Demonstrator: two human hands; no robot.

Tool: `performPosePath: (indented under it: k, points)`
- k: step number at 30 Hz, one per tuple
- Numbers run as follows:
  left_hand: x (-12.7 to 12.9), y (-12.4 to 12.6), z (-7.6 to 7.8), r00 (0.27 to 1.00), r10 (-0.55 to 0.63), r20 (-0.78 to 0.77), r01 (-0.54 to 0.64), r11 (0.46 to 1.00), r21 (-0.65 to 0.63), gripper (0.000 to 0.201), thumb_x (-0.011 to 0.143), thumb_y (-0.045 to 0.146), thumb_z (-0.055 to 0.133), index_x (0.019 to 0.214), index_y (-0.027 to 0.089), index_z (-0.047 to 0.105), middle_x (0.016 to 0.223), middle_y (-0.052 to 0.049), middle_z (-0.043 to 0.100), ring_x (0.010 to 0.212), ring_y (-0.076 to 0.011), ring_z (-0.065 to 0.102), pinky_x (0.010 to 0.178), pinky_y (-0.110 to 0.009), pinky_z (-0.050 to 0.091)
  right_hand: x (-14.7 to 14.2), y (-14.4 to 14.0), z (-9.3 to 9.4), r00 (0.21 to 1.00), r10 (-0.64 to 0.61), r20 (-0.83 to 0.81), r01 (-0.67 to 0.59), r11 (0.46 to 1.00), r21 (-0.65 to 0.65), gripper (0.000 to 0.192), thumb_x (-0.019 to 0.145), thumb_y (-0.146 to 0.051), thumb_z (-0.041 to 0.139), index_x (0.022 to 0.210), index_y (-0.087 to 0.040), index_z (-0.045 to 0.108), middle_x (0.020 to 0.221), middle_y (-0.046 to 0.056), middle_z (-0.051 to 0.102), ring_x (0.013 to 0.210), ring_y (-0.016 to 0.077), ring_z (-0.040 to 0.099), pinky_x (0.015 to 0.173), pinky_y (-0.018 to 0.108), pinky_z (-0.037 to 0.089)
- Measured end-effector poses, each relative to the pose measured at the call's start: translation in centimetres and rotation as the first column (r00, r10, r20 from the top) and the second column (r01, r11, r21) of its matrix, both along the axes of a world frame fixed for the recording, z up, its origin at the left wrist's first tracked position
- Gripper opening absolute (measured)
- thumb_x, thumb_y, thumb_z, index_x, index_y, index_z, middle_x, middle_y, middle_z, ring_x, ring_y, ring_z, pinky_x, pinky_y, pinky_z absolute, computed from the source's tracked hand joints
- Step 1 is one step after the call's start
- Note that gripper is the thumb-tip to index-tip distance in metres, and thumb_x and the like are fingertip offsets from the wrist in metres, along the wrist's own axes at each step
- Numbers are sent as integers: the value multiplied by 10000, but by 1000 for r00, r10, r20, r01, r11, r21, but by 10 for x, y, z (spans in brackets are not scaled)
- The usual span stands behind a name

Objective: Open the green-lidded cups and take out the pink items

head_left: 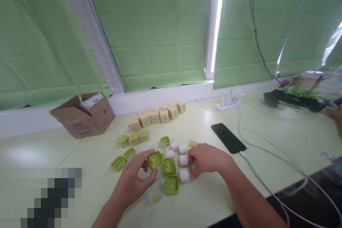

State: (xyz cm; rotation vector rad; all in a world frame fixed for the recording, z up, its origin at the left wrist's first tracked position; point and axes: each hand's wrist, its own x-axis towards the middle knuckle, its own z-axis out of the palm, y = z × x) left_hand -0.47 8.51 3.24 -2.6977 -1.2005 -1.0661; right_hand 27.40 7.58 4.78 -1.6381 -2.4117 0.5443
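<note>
Left hand [136, 178]: nearest the camera; thumb and fingers pinch a green lid [155, 160] by its edges and hold it just above the worktop [267, 142].
Clear container [154, 194]: just below and right of the left hand, open side apparently up; the view is too blurred to be sure.
Lid-to-container relation: the green lid sits above and slightly beyond the clear container, close but not touching it.
Right hand [207, 158]: fingers curled together over a pink block [184, 175], fingertips touching its right side.
Other pink blocks [183, 149]: beyond and left of the right hand, between both hands.
Loose green lids [171, 184]: between the hands, nearer the left hand.
Nearer hand: left for the container, right for the pink blocks.
Phone [228, 138]: beyond the right hand, apart from it.
</note>
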Motion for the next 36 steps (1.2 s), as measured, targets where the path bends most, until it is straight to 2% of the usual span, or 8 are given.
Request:
performPosePath:
  k: [5, 10, 15, 19, 22, 26, 31, 36]
  points:
    - [-1, 0, -1, 1000, -4, -3, 4, 1000, -8, 427, 797, 231, 594, 1217, 204, 520, 1075, -71, 660, 713, -131, 627, 697, -277, 543, 1, 0, -1, 1000, -4, -14, 4, 999, 32, 285, 475, -385, 822, 610, -200, 652, 598, -7, 595, 513, 135, 519, 466, 222, 269]
    - [-2, 0, -3, 999, -32, -5, 32, 999, -19, 447, 804, 224, 595, 1241, 211, 500, 1107, -74, 640, 723, -127, 613, 719, -285, 538, 6, 3, 5, 999, 19, -49, -17, 999, 44, 282, 565, -442, 782, 634, -199, 657, 617, -13, 599, 536, 122, 497, 488, 221, 267]
    - [-1, -1, -2, 996, -87, 19, 88, 995, -45, 483, 799, 184, 601, 1265, 223, 482, 1136, -84, 631, 626, -90, 573, 603, -236, 532, -8, 1, 19, 965, 157, -211, -106, 966, 234, 200, 804, -344, 623, 699, -178, 657, 634, -22, 578, 583, 97, 484, 544, 208, 307]
    - [0, -3, -1, 989, -133, 60, 135, 990, -30, 476, 800, 184, 612, 1259, 230, 497, 1186, -104, 620, 688, -114, 612, 527, -203, 524, -31, -4, 19, 907, 304, -292, -180, 906, 382, 127, 850, -277, 598, 812, -185, 676, 693, -14, 580, 665, 106, 517, 620, 203, 369]
    - [0, -3, 0, 988, -131, 79, 130, 991, 13, 463, 803, 204, 626, 1251, 232, 513, 1191, -101, 627, 637, -98, 613, 568, -230, 554, -44, -4, 9, 891, 372, -260, -207, 842, 498, 140, 874, -287, 571, 882, -189, 670, 788, 13, 575, 744, 123, 534, 664, 214, 397]
    - [1, -4, 1, 990, -129, 56, 127, 991, 52, 447, 810, 245, 626, 1246, 236, 524, 1107, -73, 672, 576, -89, 605, 641, -275, 570, -54, -2, -4, 908, 379, -181, -203, 773, 601, 180, 901, -330, 525, 919, -212, 659, 822, 21, 543, 770, 136, 517, 678, 236, 396]
    - [3, -5, 1, 987, -161, 3, 161, 984, 71, 451, 811, 209, 622, 1248, 231, 516, 1022, -67, 688, 684, -131, 632, 652, -269, 552, -59, 1, -12, 935, 337, -108, -197, 749, 632, 156, 889, -322, 538, 935, -239, 663, 841, 16, 526, 753, 132, 488, 647, 234, 372]
    - [6, -6, 2, 983, -180, -19, 181, 977, 108, 440, 800, 216, 642, 1227, 218, 537, 1009, -74, 689, 791, -171, 654, 721, -301, 555, -61, 5, -16, 954, 293, -56, -185, 729, 660, 168, 879, -345, 548, 841, -233, 668, 796, 11, 518, 701, 126, 460, 585, 234, 329]
